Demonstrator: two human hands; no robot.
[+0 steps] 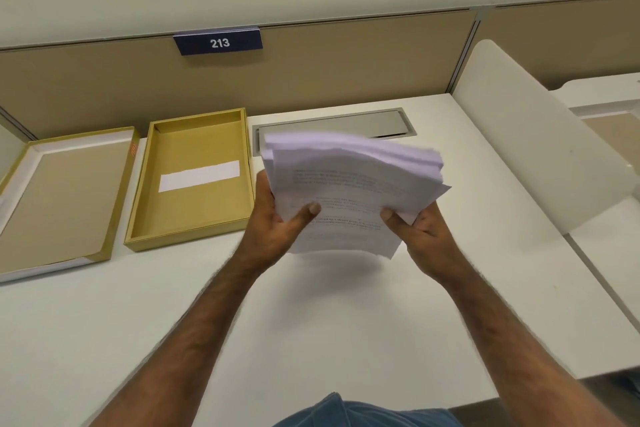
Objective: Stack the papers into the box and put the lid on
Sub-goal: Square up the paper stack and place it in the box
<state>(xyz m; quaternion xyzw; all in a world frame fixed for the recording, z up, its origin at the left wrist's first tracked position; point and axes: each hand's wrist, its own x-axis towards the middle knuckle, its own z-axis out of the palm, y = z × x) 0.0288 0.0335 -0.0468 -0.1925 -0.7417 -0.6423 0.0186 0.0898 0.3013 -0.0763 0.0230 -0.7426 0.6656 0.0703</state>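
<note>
A thick stack of white printed papers (349, 180) is held above the white desk, its sheets uneven and fanned at the far end. My left hand (277, 218) grips its near left corner, thumb on top. My right hand (419, 232) grips the near right corner the same way. Left of the stack lies the open mustard-yellow box (138, 215), holding only a white strip on its floor. The box's lid (114, 218) lies upside down further left, inner side up.
A grey metal cable hatch (381, 121) is set into the desk behind the papers. A beige partition with a "213" sign (219, 42) closes the back. A white side divider (540, 156) stands at the right.
</note>
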